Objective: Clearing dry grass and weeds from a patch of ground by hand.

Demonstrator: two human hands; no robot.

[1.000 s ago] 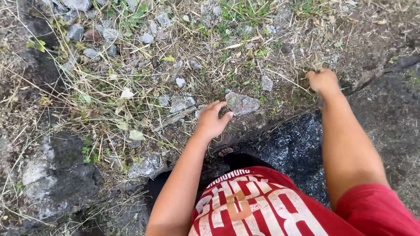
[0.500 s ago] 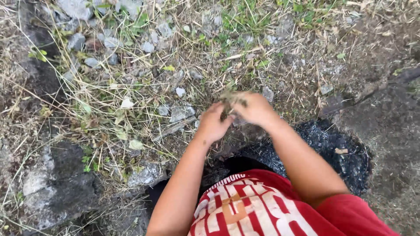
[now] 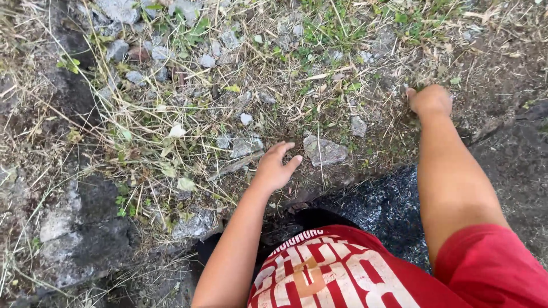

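My left hand [image 3: 276, 166] hovers flat over dry grass and soil, fingers spread, holding nothing, just left of a grey angular stone [image 3: 324, 150]. My right hand [image 3: 430, 100] reaches further out to the right, curled into the ground among small green weeds [image 3: 423, 86]; whether anything is pinched in it is hidden by the knuckles. A red shirt with white print [image 3: 342, 274] fills the bottom of the view.
Grey stones [image 3: 245, 146] and rubble lie scattered through dry straw-like grass [image 3: 171, 114]. A dark rock slab [image 3: 85, 228] sits at the lower left. A patch of black ash or charred matter [image 3: 377, 205] lies below my arms. Bare soil [image 3: 502, 74] spreads at the right.
Half a second ago both hands met at the centre over the grass. My right hand has since swung out to the right; the left has opened and stayed near the grey stone.
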